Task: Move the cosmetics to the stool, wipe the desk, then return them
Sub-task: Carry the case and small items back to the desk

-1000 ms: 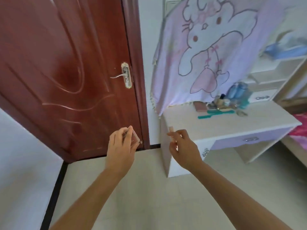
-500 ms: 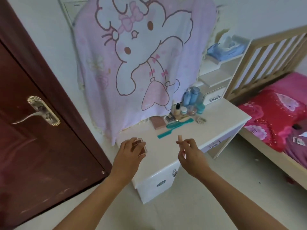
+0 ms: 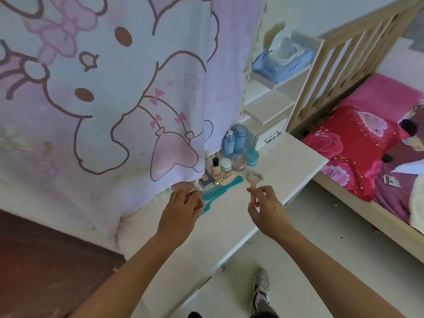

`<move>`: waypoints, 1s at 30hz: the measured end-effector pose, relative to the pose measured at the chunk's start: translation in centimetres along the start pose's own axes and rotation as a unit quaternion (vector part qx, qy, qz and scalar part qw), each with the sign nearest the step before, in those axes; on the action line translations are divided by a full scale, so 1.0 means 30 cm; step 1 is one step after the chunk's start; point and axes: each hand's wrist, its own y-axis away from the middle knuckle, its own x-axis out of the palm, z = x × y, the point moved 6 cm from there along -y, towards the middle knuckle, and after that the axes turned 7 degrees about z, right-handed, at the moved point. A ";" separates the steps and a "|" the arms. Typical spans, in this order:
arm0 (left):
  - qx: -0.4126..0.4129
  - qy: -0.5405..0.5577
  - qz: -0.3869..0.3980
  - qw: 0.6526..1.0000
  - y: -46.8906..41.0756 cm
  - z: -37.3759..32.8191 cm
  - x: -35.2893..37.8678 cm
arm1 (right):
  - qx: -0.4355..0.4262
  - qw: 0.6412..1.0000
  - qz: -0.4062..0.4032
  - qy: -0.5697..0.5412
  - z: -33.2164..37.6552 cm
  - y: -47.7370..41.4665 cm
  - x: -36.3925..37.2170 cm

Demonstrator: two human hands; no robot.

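Fingers of the left hand (image 3: 181, 210) are curled and pinch a small pinkish-brown compact (image 3: 197, 204), held tilted above the white desk (image 3: 286, 164); fingers of the right hand (image 3: 266, 208) are drawn together and pinch a slim peach-coloured stick (image 3: 253, 187), its tip pointing up and away. Between and just beyond the two hands lies a teal comb (image 3: 220, 190), flat on the desk, its toothed end beside the compact. Farther back stand the other cosmetics: a beige foundation bottle (image 3: 216, 169) with a black cap, a white-lidded jar (image 3: 226, 164), an orange jar (image 3: 238, 162), a teal jar (image 3: 252, 156) and two tall blue bottles (image 3: 236, 141), grouped close under a hanging pink cartoon cloth (image 3: 103, 99).
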 end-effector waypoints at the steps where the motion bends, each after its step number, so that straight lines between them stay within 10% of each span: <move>1: -0.014 0.012 0.010 1.000 -0.032 -0.001 0.052 | 0.007 1.000 0.008 -0.008 -0.041 -0.043 0.010; 17: -0.178 0.049 0.253 0.950 -0.441 -0.111 0.741 | 0.160 0.968 0.167 -0.098 -0.698 -0.823 0.179; 30: -0.269 0.090 0.254 0.925 -0.492 -0.126 0.874 | 0.045 0.972 0.228 -0.031 -0.717 -0.970 0.209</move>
